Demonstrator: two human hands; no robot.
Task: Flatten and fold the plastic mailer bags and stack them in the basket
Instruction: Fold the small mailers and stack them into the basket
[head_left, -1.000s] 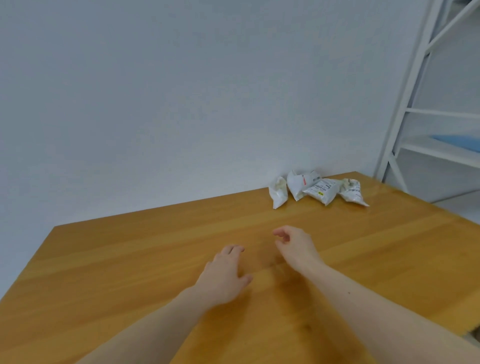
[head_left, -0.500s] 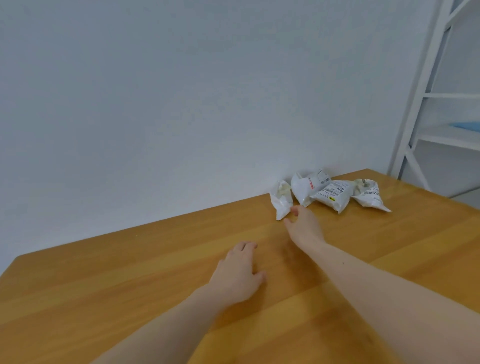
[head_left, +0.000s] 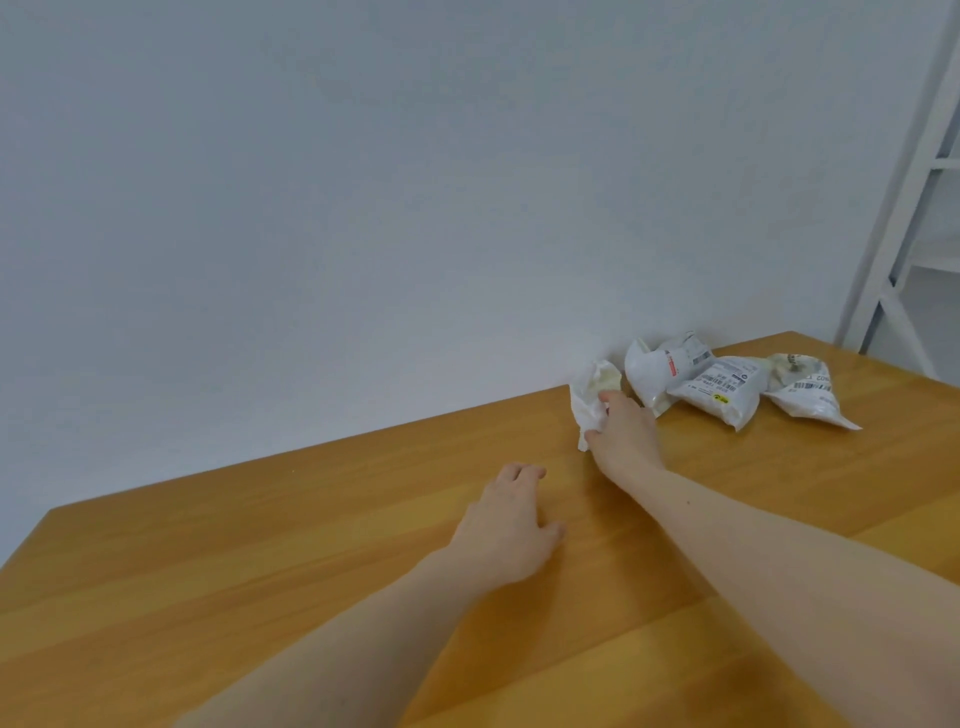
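Right hand (head_left: 621, 434) reaches far across the bench (head_left: 260, 571), grip pinching the nearest crumpled bag (head_left: 592, 395) at the back edge by the wall. Three more bags (head_left: 717, 387) lie just beside it. Left hand (head_left: 506, 525) rests loose on the wood, holding nothing. Basket not in view. Best: drag one bag clear, near the body, then spread with both palms.

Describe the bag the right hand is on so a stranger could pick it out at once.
Follow the wooden table to its far edge by the wall, where four crumpled white mailer bags lie in a row. Take the leftmost mailer bag, slightly apart from the others. Unlike its neighbours, it shows no printed label, and the right hand pinches its lower part.
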